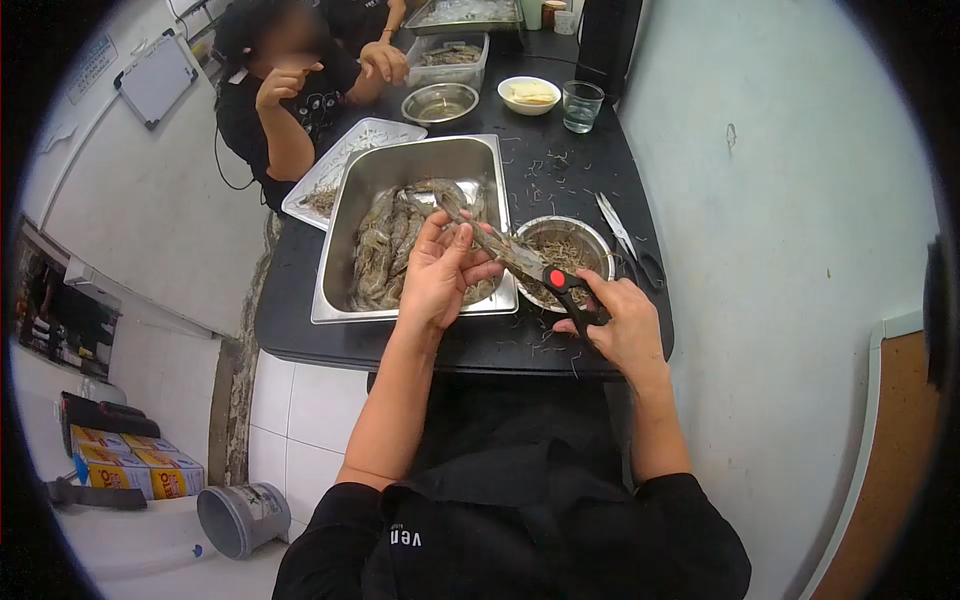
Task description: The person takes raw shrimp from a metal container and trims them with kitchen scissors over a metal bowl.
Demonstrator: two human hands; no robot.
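Note:
A grey raw shrimp (490,240) is pinched between the fingers of my left hand (442,265), over the right side of a steel tray (335,290). More shrimp (385,245) lie heaped inside that tray. My right hand (622,322) is closed round the black handles of a pair of scissors (568,285) with a red pivot. Their blades point at the held shrimp's right end; whether they touch it I cannot tell. Below sits a round steel bowl (600,238) holding thin brownish trimmings (562,245).
A second pair of scissors (622,230) lies right of the bowl. Trimmings litter the black table (300,340). Farther back are a white tray (375,130), a steel bowl (440,103), a white bowl (529,96) and a glass (582,107). Another person (290,110) sits at the far left.

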